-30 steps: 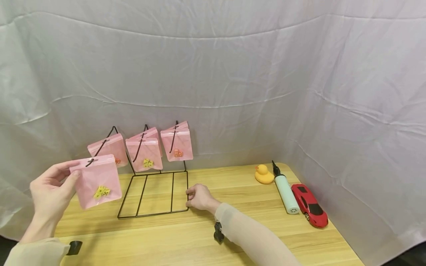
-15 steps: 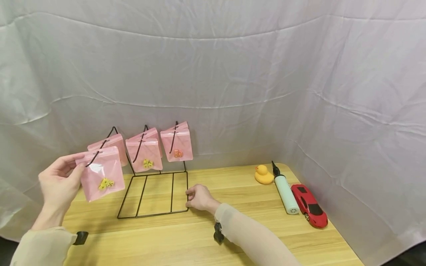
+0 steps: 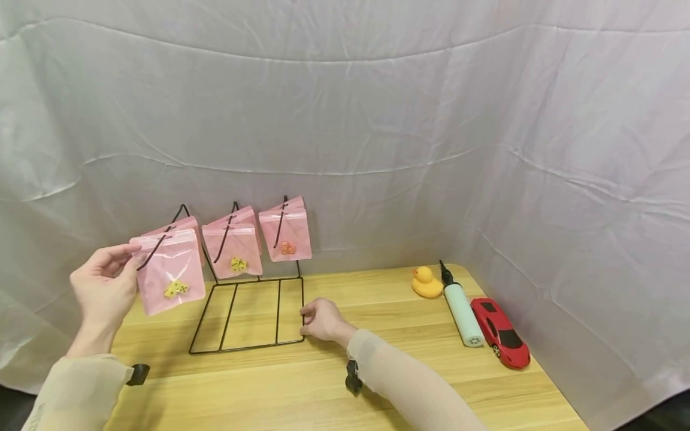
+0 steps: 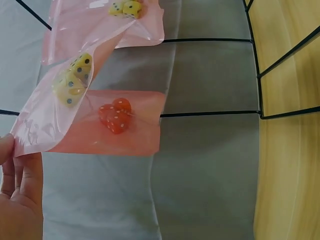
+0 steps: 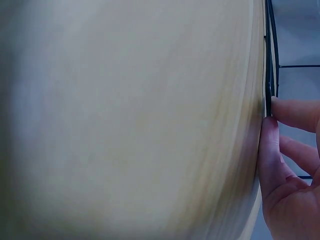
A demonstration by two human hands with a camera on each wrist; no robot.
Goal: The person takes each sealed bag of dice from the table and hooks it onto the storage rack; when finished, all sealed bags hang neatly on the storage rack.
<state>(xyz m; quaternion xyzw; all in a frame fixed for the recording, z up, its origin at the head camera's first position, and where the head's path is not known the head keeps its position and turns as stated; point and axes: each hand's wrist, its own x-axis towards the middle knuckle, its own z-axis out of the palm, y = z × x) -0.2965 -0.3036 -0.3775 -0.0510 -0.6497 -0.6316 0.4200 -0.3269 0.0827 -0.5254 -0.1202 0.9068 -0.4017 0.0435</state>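
Note:
My left hand pinches the upper left edge of a pink zip bag with yellow dice inside. This bag hangs around the left hook of a black wire rack, in front of another pink bag. In the left wrist view that rear bag shows orange-red dice, and the held bag curves toward the thumb. Low on the right, my right hand pinches the rack's base wire between thumb and fingers; the right wrist view shows this thumb against the wire.
Pink bags also hang on the middle hook, the front one with yellow dice, and on the right hook, the front one with orange dice. Farther right on the wooden table are a rubber duck, a hand pump and a red toy car.
My left hand has moved up, right and back, sliding the bag of yellow dice along the left hook toward the rear bag. My right hand has stayed on the rack's base.

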